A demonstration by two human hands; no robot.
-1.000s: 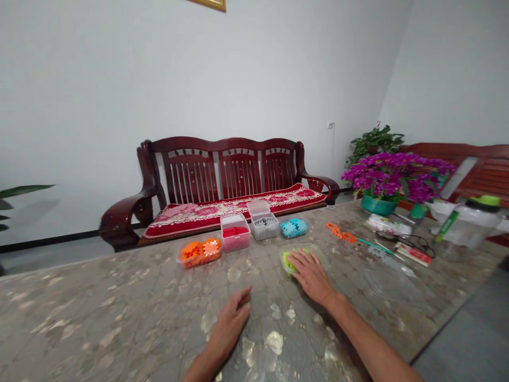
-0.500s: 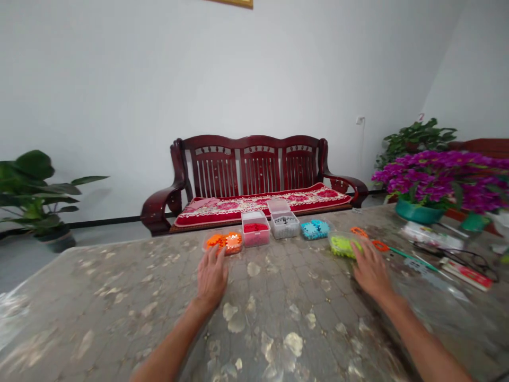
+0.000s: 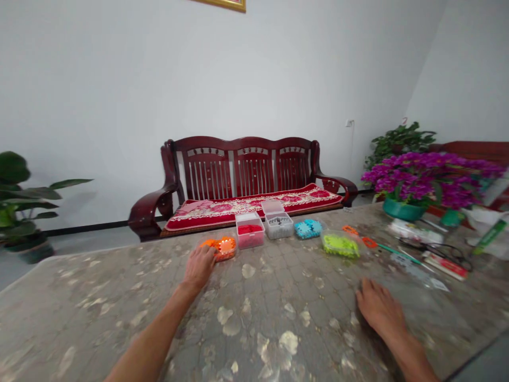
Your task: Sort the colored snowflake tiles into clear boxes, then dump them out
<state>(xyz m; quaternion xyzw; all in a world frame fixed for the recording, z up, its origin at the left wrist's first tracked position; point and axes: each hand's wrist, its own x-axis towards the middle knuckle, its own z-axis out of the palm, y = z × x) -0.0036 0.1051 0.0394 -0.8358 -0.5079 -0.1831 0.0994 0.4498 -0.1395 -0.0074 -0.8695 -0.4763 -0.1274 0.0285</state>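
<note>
Left hand (image 3: 200, 267) reaches to the orange-piece tray (image 3: 221, 247) near the far edge of the table (image 3: 119, 297); fingers are loosely spread over its near-left rim, touching but not clamped. To move it well, I judge the fingers should hook the rim and slide the tray flat, not tip it. Right hand (image 3: 377, 309) rests flat toward the near right corner, fingers relaxed, holding nothing.

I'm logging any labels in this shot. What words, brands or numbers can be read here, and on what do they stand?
"2": a small red mark on the wall above the green plant, faint, so only probably that digit.
Red and white packet: print too blurred to read.
Green label at the right edge: unreadable.
Box of orange pieces at the left hand: no text visible.
</note>
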